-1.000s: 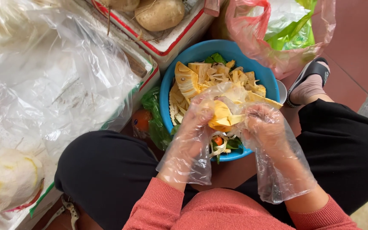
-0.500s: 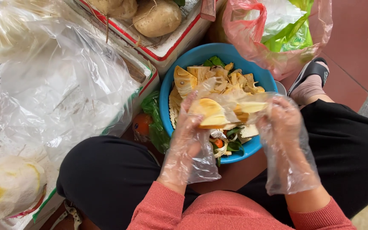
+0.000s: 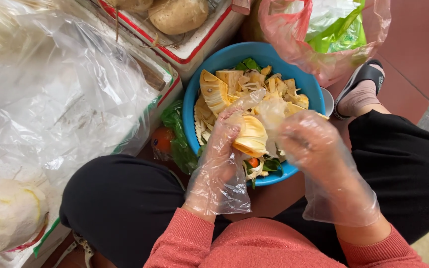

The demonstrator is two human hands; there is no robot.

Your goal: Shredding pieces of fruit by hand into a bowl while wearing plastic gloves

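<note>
Thin glossy plastic gloves [image 3: 222, 173]; smooth blue plastic bowl [image 3: 234, 57]; fibrous yellow fruit [image 3: 251, 136].

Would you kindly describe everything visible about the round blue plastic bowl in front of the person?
The round blue plastic bowl sits upright on the floor between the person's knees, beside a white foam box with red edging. It holds pale yellow fruit scraps and some green leaves. The left hand and right hand, in clear plastic gloves, hold a yellow piece above it.

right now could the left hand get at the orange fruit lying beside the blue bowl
Probably not at once: the left hand is gripping a yellow jackfruit piece over the blue bowl. The orange fruit lies close, partly under green plastic.
</note>
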